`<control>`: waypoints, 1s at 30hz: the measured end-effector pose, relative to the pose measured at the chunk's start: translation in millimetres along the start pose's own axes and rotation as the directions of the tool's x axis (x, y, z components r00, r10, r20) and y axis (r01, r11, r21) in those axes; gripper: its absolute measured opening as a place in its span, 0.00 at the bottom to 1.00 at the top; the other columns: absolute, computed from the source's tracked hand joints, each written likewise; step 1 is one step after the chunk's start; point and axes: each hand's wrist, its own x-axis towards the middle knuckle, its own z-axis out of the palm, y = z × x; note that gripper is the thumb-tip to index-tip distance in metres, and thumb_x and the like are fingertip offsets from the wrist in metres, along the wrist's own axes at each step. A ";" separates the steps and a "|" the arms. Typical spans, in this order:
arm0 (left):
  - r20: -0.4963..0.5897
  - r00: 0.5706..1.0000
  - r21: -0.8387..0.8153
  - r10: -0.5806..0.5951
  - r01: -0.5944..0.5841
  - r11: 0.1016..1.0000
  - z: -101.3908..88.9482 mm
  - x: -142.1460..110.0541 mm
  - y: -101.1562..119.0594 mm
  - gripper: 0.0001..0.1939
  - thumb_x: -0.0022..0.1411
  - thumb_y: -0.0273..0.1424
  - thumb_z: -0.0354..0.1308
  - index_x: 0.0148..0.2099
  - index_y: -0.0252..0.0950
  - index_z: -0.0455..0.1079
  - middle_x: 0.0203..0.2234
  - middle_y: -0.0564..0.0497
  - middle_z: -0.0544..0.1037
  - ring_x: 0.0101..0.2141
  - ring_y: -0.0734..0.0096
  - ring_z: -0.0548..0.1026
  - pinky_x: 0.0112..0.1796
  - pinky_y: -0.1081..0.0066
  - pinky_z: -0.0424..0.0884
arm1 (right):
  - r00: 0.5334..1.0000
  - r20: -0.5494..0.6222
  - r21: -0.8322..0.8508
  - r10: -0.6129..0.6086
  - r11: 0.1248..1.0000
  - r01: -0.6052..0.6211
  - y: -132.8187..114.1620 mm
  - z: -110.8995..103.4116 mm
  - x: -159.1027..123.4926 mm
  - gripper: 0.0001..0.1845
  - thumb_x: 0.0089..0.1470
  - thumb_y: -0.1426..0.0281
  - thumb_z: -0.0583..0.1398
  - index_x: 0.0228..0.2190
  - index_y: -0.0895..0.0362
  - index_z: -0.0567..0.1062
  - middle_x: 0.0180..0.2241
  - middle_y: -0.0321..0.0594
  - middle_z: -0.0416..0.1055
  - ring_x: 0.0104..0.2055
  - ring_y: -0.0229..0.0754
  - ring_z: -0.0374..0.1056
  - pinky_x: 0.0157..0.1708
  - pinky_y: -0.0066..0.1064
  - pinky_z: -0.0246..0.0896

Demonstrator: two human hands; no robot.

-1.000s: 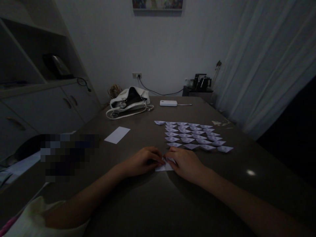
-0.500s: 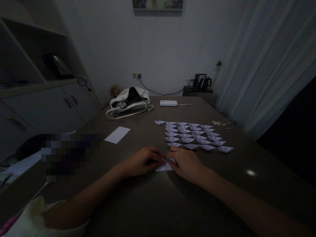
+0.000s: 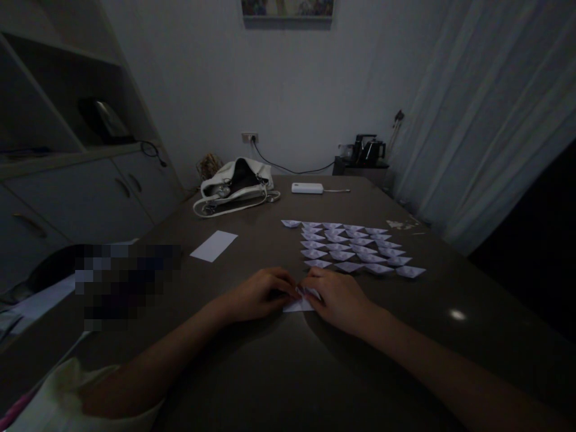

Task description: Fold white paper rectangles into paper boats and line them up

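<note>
Between my hands, low in the middle of the head view, is a partly folded sheet of paper [image 3: 297, 306], its lower edge flat on the table. My left hand [image 3: 263, 294] pinches it from the left with thumb and fingertips. From the right, my right hand [image 3: 338, 299] grips the other side, its fingers covering much of the fold. Just beyond my right hand, folded paper boats [image 3: 344, 267] stand in several close rows. A flat white sheet of paper [image 3: 214, 246] lies to the left, apart from my hands.
A white handbag [image 3: 238, 183] sits at the far left of the table [image 3: 252, 372]. Near the far edge lies a white power bank [image 3: 307, 188] with a short cable. A kettle [image 3: 371, 151] stands on a small cabinet behind. Papers [image 3: 45, 297] lie at the left edge.
</note>
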 end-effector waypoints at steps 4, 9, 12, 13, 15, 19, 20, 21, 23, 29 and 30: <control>0.008 1.000 0.005 0.007 -0.007 1.000 -0.4 0.4 -0.6 0.14 0.61 0.21 0.55 0.46 0.37 0.74 0.41 0.46 0.75 0.42 0.67 0.73 0.44 0.67 0.68 | 1.000 0.001 -0.002 0.007 1.000 -0.007 -1.5 -0.3 0.5 0.07 0.55 0.73 0.57 0.35 0.56 0.76 0.33 0.39 0.70 0.32 0.39 0.67 0.26 0.28 0.50; 0.004 1.000 0.004 0.003 -0.003 1.000 -0.5 0.4 -0.2 0.13 0.61 0.21 0.55 0.46 0.37 0.74 0.40 0.46 0.75 0.41 0.67 0.73 0.44 0.66 0.68 | 1.000 -0.001 0.008 0.010 1.000 -0.010 -1.5 0.0 0.6 0.07 0.56 0.72 0.57 0.36 0.55 0.76 0.34 0.39 0.70 0.32 0.39 0.67 0.26 0.28 0.50; 0.005 1.000 0.004 0.008 -0.008 1.000 -0.1 0.0 -0.6 0.14 0.61 0.21 0.55 0.46 0.37 0.74 0.41 0.46 0.75 0.42 0.67 0.73 0.44 0.67 0.68 | 1.000 -0.004 -0.001 0.008 1.000 -0.008 -0.9 0.3 0.4 0.07 0.55 0.72 0.58 0.35 0.55 0.76 0.34 0.39 0.70 0.33 0.39 0.67 0.26 0.28 0.51; 0.005 1.000 0.003 0.008 -0.008 1.000 0.0 -0.1 -0.7 0.14 0.61 0.21 0.55 0.46 0.37 0.74 0.41 0.47 0.75 0.42 0.67 0.73 0.44 0.67 0.68 | 1.000 -0.005 -0.002 0.007 1.000 -0.007 -0.7 0.4 0.4 0.07 0.55 0.72 0.58 0.35 0.56 0.76 0.34 0.39 0.70 0.33 0.40 0.67 0.26 0.28 0.51; 0.005 1.000 0.001 0.010 -0.010 1.000 0.0 -0.3 -0.8 0.14 0.61 0.21 0.55 0.46 0.37 0.74 0.41 0.47 0.75 0.42 0.67 0.73 0.44 0.67 0.68 | 1.000 -0.005 -0.002 0.007 1.000 -0.007 -0.4 0.4 0.4 0.07 0.55 0.72 0.58 0.36 0.55 0.76 0.34 0.39 0.70 0.33 0.40 0.68 0.26 0.28 0.51; 0.003 1.000 0.005 0.007 -0.007 1.000 -0.6 -0.4 -0.3 0.14 0.61 0.22 0.55 0.47 0.38 0.74 0.41 0.47 0.75 0.41 0.67 0.73 0.44 0.67 0.68 | 1.000 -0.005 0.006 0.006 1.000 -0.006 -0.2 0.1 0.2 0.08 0.55 0.72 0.58 0.36 0.54 0.76 0.34 0.38 0.70 0.31 0.39 0.67 0.25 0.28 0.50; 0.000 1.000 0.005 0.006 -0.006 1.000 -0.8 -0.4 -0.1 0.14 0.61 0.22 0.55 0.47 0.38 0.74 0.41 0.47 0.75 0.41 0.67 0.73 0.43 0.67 0.68 | 1.000 -0.005 0.006 0.007 1.000 -0.007 -0.3 0.0 0.2 0.08 0.55 0.72 0.58 0.36 0.55 0.76 0.33 0.38 0.70 0.31 0.38 0.67 0.25 0.27 0.50; -0.002 1.000 0.005 0.003 -0.003 1.000 -0.9 -0.3 0.1 0.13 0.61 0.22 0.55 0.47 0.38 0.74 0.41 0.47 0.75 0.41 0.67 0.73 0.43 0.67 0.68 | 1.000 -0.003 0.006 0.008 1.000 -0.008 -0.4 -0.1 0.2 0.07 0.55 0.72 0.58 0.36 0.55 0.76 0.33 0.38 0.70 0.31 0.38 0.67 0.25 0.27 0.50; -0.002 1.000 0.005 0.002 -0.002 1.000 -1.0 -0.1 0.6 0.13 0.61 0.22 0.55 0.47 0.38 0.74 0.41 0.47 0.75 0.41 0.67 0.73 0.43 0.67 0.68 | 1.000 -0.002 0.005 0.009 1.000 -0.009 -0.7 -0.2 0.2 0.07 0.55 0.72 0.58 0.35 0.55 0.76 0.33 0.39 0.70 0.32 0.38 0.67 0.25 0.28 0.50; 0.009 1.000 -0.004 -0.002 0.002 1.000 -1.4 0.6 1.7 0.13 0.61 0.21 0.55 0.46 0.37 0.74 0.40 0.46 0.75 0.41 0.67 0.73 0.43 0.69 0.68 | 1.000 0.004 0.003 0.005 1.000 -0.005 -0.4 -0.2 0.3 0.07 0.56 0.71 0.57 0.35 0.55 0.76 0.34 0.39 0.70 0.32 0.39 0.67 0.26 0.28 0.51; 0.007 1.000 -0.005 0.000 0.000 1.000 -1.3 0.6 1.6 0.13 0.61 0.21 0.55 0.46 0.37 0.74 0.41 0.46 0.75 0.41 0.67 0.73 0.43 0.69 0.68 | 1.000 0.005 0.003 0.003 1.000 -0.003 -0.3 -0.2 0.3 0.07 0.56 0.71 0.57 0.35 0.55 0.76 0.34 0.39 0.70 0.32 0.39 0.67 0.26 0.28 0.51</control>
